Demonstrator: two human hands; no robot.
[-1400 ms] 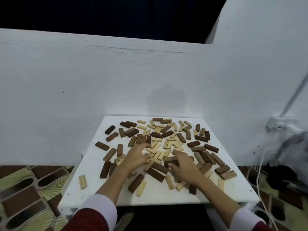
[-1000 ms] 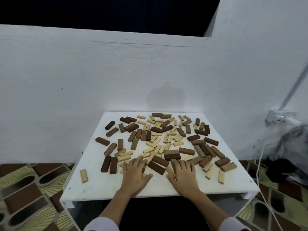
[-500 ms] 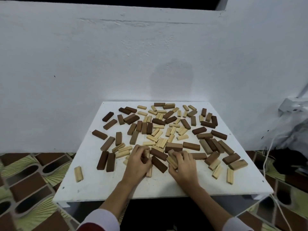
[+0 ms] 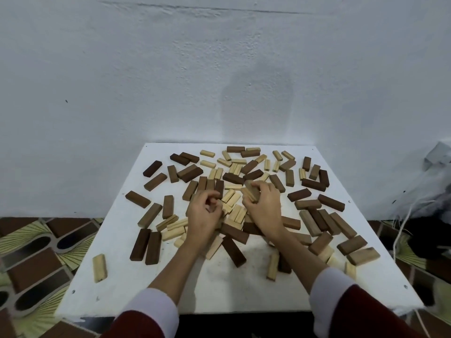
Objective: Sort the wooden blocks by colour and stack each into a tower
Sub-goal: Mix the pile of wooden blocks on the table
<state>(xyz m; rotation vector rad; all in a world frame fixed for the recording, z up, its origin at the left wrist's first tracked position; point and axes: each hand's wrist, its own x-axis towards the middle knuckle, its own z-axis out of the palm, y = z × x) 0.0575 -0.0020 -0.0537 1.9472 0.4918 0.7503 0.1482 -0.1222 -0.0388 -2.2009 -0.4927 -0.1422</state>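
**Sorting barely begun, no tower yet**

Head view: the blocks (image 4: 246,191) lie scattered flat over most of the white surface (image 4: 219,293), dark, mid-brown and pale ones mixed together, with no tower and no clean colour group anywhere. One pale block (image 4: 99,268) lies alone near the left edge. Both hands work at the middle of the surface. The right hand (image 4: 262,207) has its fingers curled round a small bundle of pale blocks (image 4: 251,193). The left hand (image 4: 204,214) is curled over the heap; what it pinches, if anything, I cannot tell. By my judgement gathering has only started: nearly all the sorting and every bit of stacking remain.
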